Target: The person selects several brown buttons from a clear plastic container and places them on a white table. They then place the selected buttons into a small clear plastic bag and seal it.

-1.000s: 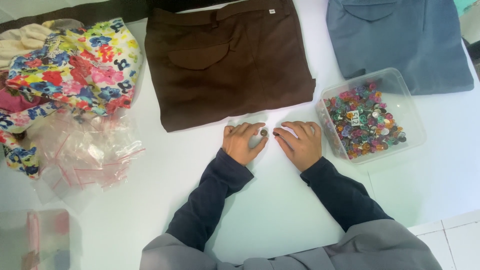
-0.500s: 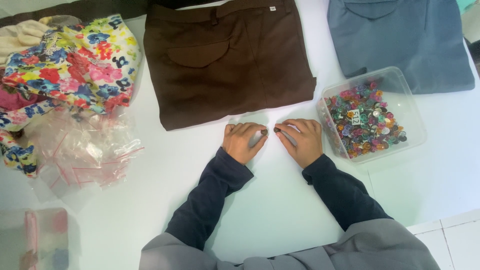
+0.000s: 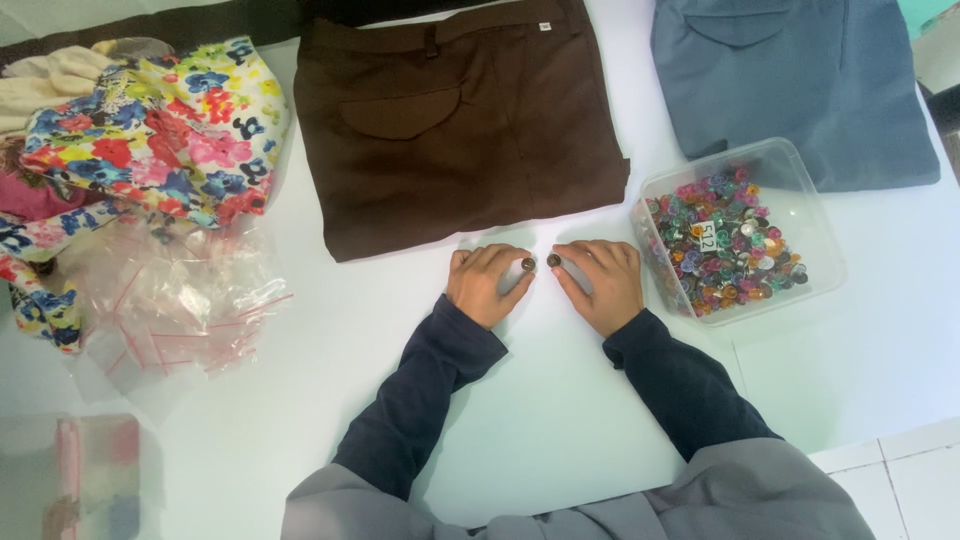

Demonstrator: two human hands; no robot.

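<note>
white table carries brown trousers, blue garment, floral cloth, clear bags, button tub, both hands resting.

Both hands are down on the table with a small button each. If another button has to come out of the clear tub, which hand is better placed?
Likely the right hand: it lies just beside the clear tub of buttons, while the left hand is farther off, below the brown trousers.
</note>
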